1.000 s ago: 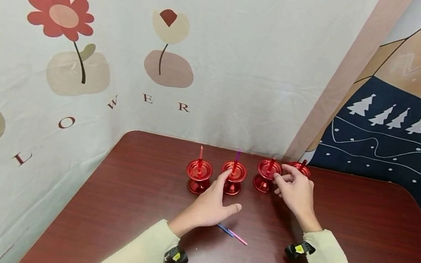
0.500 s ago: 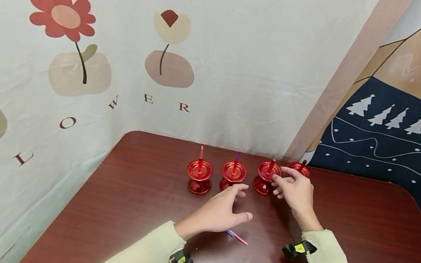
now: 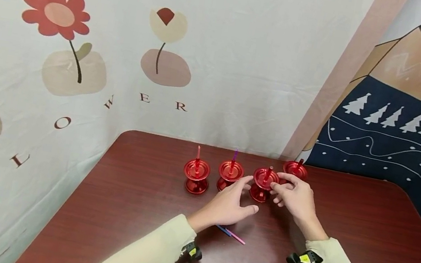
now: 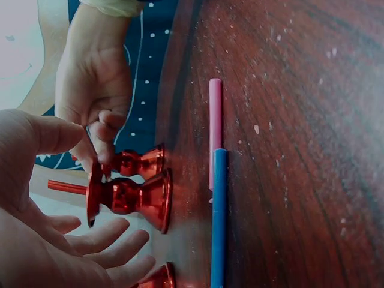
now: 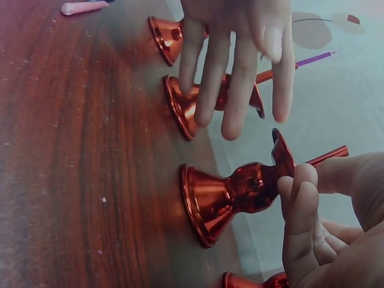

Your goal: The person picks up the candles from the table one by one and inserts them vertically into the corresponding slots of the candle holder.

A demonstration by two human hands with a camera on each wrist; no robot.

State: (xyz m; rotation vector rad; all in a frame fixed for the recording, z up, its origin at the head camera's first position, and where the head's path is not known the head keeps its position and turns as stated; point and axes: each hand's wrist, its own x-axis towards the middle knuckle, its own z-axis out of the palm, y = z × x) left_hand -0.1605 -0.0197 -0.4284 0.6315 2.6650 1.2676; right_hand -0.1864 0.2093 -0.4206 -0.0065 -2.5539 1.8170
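Several shiny red metal candle holders stand on the table. My right hand [image 3: 297, 199] pinches the dish rim of the third candle holder from the left [image 3: 259, 193] between thumb and fingers. A short red tube [image 5: 329, 157] rises bare from that dish. Reaching toward it from the left, my left hand [image 3: 228, 206] has spread fingers and holds nothing. The leftmost candle holder [image 3: 196, 184] bears a thin pink candle [image 3: 198, 152]. In the second candle holder [image 3: 231, 169] stands a purple candle [image 5: 313, 59]; my left fingers partly cover its base in the head view.
A blue candle [image 4: 219, 216] and a pink candle [image 4: 215, 129] lie on the dark red wooden table [image 3: 129, 211], in front of my left hand. Behind my right hand is the rightmost candle holder [image 3: 292, 168]. A printed cloth [image 3: 248, 63] hangs along the table's far edge.
My right hand has drawn the third candle holder slightly toward me. The left hand has moved right, away from the second candle holder and toward the third.
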